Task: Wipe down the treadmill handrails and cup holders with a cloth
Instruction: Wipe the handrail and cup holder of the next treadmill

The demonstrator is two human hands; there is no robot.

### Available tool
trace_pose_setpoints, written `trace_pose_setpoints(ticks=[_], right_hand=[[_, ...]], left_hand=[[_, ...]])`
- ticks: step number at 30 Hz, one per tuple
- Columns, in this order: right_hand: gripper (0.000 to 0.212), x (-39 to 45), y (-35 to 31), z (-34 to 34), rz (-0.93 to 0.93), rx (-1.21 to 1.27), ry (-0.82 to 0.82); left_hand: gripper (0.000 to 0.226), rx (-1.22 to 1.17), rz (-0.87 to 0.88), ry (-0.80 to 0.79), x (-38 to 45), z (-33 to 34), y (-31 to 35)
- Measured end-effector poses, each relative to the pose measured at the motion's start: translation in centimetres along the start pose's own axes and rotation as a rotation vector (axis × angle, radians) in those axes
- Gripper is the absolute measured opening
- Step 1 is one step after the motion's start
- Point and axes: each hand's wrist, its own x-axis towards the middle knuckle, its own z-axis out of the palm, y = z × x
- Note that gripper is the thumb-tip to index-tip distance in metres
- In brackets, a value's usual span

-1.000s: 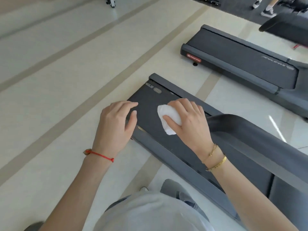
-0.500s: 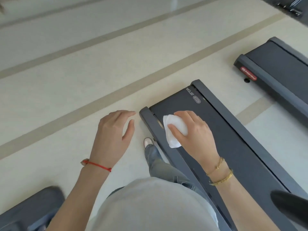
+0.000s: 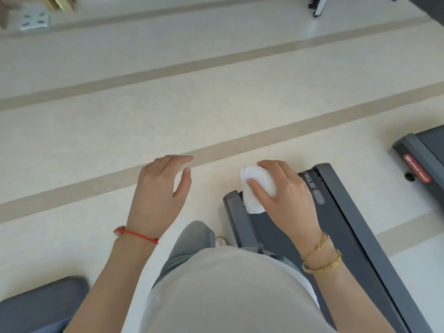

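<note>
Above the treadmill deck (image 3: 336, 236), the right hand (image 3: 286, 198) grips a white cloth (image 3: 258, 188), seemingly clear of it; the left hand (image 3: 161, 191) hangs empty, fingers loosely spread.

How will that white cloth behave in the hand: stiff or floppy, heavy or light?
Probably floppy: the white cloth sits bunched under the right hand, and a loose corner droops below the thumb. Likely light, since a thumb-and-finger hold carries it with no help from the left hand. It looks unlikely to roll or slip; crumpled folds give grip.
</note>
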Motion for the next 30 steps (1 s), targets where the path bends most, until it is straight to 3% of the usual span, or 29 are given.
trace_pose_setpoints(ticks=[12, 20, 30], right_hand=[[0.033, 18.5, 1.8, 5.8, 0.068, 0.021, 0.0], [0.034, 31.4, 1.9, 8.4, 0.242, 0.002, 0.111], [0.031, 39.7, 4.7, 8.6, 0.501, -0.02, 0.195]], left_hand=[[0.024, -0.029, -0.02, -0.093, 19.5, 3.8, -6.9], [0.025, -0.038, 0.154, -0.212, 36.7, 5.3, -10.5], [0.024, -0.085, 0.317, -0.39, 51.3, 10.3, -9.9]])
